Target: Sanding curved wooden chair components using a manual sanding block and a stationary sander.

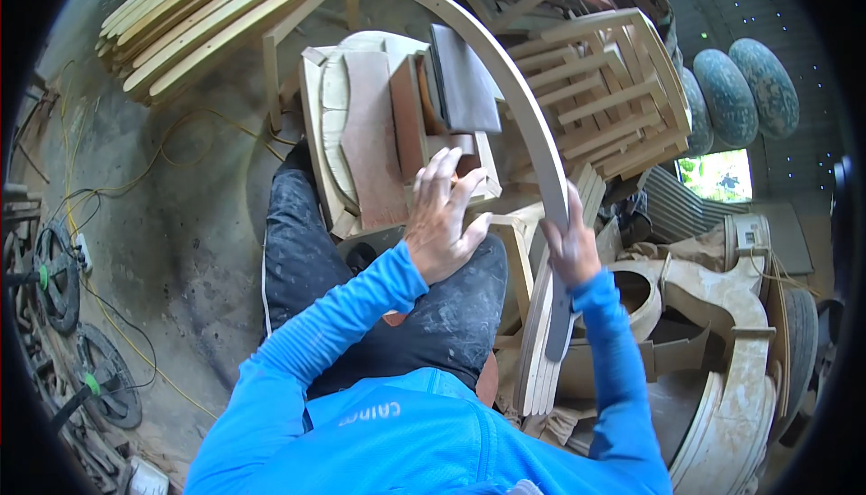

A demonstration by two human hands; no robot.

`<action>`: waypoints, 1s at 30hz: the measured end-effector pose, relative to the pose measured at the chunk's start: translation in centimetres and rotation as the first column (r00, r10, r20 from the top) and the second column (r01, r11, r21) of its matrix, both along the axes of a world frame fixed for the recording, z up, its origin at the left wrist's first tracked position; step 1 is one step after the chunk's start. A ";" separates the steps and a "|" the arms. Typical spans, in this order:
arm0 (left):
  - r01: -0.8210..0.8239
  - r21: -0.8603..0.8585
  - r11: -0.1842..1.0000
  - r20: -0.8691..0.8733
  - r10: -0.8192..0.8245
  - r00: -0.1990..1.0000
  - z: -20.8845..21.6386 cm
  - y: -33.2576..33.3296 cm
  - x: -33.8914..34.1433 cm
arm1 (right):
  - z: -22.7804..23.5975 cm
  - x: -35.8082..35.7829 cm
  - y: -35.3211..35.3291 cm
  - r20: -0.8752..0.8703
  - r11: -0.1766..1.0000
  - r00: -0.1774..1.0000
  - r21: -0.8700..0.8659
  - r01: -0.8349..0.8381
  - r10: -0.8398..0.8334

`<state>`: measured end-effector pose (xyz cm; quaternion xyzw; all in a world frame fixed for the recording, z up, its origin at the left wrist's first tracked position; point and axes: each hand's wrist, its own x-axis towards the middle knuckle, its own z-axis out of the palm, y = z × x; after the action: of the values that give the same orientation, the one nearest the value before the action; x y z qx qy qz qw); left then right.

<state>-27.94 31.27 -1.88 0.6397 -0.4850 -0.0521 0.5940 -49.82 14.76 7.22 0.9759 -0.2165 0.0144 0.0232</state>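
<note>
My right hand (573, 241) is closed around the lower part of a long curved wooden slat (519, 89), which stands up and arcs to the left at its far end. My left hand (442, 215) has its fingers apart and holds nothing. It hovers at the near end of a low wooden stand (316, 139) in front of my knees. On that stand lie a reddish-brown curved board (372, 134) and a narrow box-like part (410, 116) with a small roller (462, 143) at its near end. A flat grey plate (465, 80) sits at the stand's right side.
Several curved slats (225, 13) are piled on a wooden frame at the far left. A stack of slatted wooden frames (613, 98) stands at the far right. Several more slats (541, 342) lean beside my right leg. A yellow cable (167, 148) runs over the floor at left.
</note>
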 end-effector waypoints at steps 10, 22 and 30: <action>-0.126 0.126 0.984 -0.061 0.135 0.989 -3.1 4.5 3.1 | -2.4 25.9 -14.7 -0.046 0.939 0.950 0.148 0.311 -0.307; 0.094 0.082 0.992 -0.251 -0.071 0.965 -2.3 3.5 -1.4 | -3.9 3.6 0.3 0.278 0.927 0.953 0.376 0.004 -0.117; 0.451 -0.213 0.867 -0.923 -0.329 0.198 -0.9 -1.4 -5.5 | -0.2 -13.3 19.5 0.209 0.849 0.856 0.366 0.381 -0.474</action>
<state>-33.41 29.90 -2.79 0.3723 -0.1885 -0.5870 0.6938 -63.14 34.26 7.05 0.8802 -0.4309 0.1180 -0.1604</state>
